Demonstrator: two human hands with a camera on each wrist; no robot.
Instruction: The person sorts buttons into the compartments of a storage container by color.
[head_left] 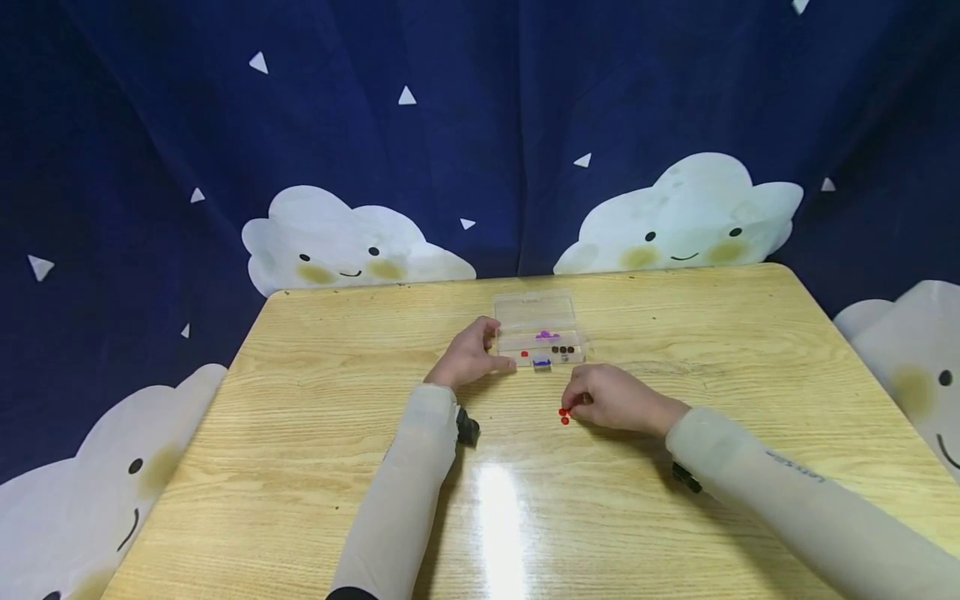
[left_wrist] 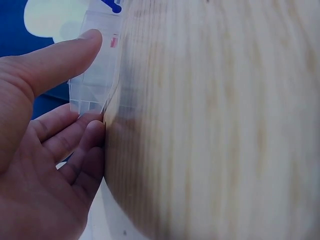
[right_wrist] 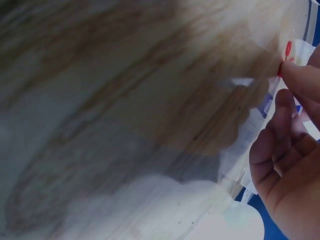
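A clear plastic compartment box (head_left: pixel 513 340) lies on the table with its lid (head_left: pixel 534 310) raised at the back. My left hand (head_left: pixel 468 354) holds the box's left end, thumb at the front corner and fingers along the side. In the box are purple pieces (head_left: pixel 547 335), several dark round pieces (head_left: pixel 563 350) and a red piece (head_left: pixel 524 354). A blue piece (head_left: pixel 542 362) shows at its front edge. In front of the box, my right hand (head_left: pixel 611 397) pinches a small red piece (right_wrist: pixel 280 69) close over the tabletop. Another red piece (head_left: pixel 565 421) lies beside the fingertips.
The wooden table (head_left: pixel 315 467) reaches to a dark blue curtain (head_left: pixel 480 125) with clouds and white triangles. Both forearms wear pale sleeves (head_left: pixel 408 492) with a black wrist device (head_left: pixel 467 427) under each. A bright light reflection falls on the tabletop between the arms.
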